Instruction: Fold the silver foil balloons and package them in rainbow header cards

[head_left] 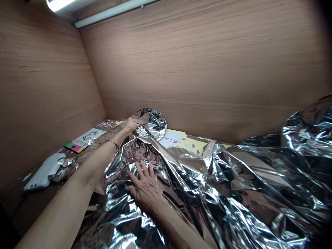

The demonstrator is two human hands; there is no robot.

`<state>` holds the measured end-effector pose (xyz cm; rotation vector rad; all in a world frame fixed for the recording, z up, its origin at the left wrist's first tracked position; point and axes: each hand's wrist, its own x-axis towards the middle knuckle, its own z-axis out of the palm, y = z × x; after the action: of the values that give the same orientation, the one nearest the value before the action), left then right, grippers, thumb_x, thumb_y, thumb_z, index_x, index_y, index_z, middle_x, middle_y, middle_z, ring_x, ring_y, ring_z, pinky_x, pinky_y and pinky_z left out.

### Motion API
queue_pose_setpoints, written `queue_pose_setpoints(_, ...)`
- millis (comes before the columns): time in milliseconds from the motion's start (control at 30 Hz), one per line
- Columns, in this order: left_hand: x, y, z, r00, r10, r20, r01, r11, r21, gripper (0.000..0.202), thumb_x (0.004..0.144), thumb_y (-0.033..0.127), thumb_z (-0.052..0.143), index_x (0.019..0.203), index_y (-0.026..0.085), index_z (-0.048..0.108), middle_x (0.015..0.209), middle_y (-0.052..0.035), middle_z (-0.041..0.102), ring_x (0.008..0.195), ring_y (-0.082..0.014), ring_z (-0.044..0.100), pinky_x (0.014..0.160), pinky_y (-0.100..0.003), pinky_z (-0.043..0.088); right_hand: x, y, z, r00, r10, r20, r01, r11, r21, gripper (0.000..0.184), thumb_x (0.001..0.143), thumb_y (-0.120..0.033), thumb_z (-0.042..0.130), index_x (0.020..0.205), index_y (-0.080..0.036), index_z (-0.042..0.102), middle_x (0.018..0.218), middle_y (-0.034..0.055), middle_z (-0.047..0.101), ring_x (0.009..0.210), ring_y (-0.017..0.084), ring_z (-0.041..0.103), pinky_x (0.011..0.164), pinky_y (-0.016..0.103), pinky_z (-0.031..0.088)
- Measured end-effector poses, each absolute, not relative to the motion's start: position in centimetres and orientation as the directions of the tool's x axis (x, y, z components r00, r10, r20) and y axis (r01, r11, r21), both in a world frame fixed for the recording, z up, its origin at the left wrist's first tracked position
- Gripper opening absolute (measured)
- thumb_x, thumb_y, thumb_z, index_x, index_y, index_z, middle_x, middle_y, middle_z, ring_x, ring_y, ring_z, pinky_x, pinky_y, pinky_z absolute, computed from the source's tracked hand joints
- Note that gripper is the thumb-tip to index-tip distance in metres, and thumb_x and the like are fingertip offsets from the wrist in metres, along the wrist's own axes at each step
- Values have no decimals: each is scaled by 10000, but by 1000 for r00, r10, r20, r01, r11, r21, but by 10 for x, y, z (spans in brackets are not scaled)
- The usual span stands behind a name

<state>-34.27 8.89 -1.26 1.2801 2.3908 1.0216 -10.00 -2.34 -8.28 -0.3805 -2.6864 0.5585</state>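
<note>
Lying at far left, a white object (44,173) was seen near a printed card (82,141). The left hand (131,125) was set on silver foil (233,193) spread to the far right; whether any was grasped by its fingers could not be told. The right hand (145,189) was laid on it, fingers splayed.

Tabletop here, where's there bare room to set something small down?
A small brown patch at lower left, between the white plastic object and the left forearm. Silver foil crowds the middle and right; paper sheets lie behind.
</note>
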Motion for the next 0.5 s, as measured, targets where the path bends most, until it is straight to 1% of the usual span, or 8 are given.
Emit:
queue_pose_setpoints(100,-338,85,-6,-467,878,103,768,346,539,197,796,301,594,858,118,631,766,-12,614,655,-102,561,597,-222,447,-101,-23,-84,-897,336,286,189,878,-441,514,901,-566,310,1297,-263,435,1465,98,188,1344,301,81,1074,526,28)
queue_pose_setpoints(200,-329,85,3,-335,940,63,875,286,390,151,658,281,658,752,169,695,729,-5,644,728,-148,581,633,-215,408,-102,-22,-85,-899,339,276,194,875,-444,521,899,-576,304,1296,-268,438,1471,90,163,1344,302,76,1072,531,30)
queue_pose_setpoints(267,-322,89,8,-292,956,30,916,271,295,141,604,292,663,676,178,701,706,-26,653,753,-186,589,649,-231,400,-102,-22,-85,-900,340,273,195,874,-446,521,899,-576,303,1304,-273,429,1471,87,166,1343,304,78,1071,532,39)
queue_pose_setpoints(333,-313,96,9,-289,957,12,936,279,216,147,567,292,671,647,171,694,731,-63,665,786,-222,596,681,-254,406,-102,-22,-85,-899,342,272,198,873,-446,521,901,-572,305,1318,-279,411,1468,88,178,1342,306,88,1069,536,53)
queue_pose_setpoints(400,-304,102,8,-305,952,15,941,298,161,155,551,277,675,668,176,695,795,-85,677,839,-241,599,730,-267,410,-102,-22,-86,-898,347,269,204,873,-444,517,902,-568,309,1320,-282,407,1463,93,196,1341,308,98,1068,537,65)
queue_pose_setpoints(500,-295,108,5,-356,933,51,928,347,134,166,598,277,647,736,204,704,870,-81,684,898,-239,601,774,-264,410,-102,-23,-86,-899,349,265,210,874,-439,512,902,-562,315,1313,-274,418,1455,105,216,1341,307,97,1067,540,68)
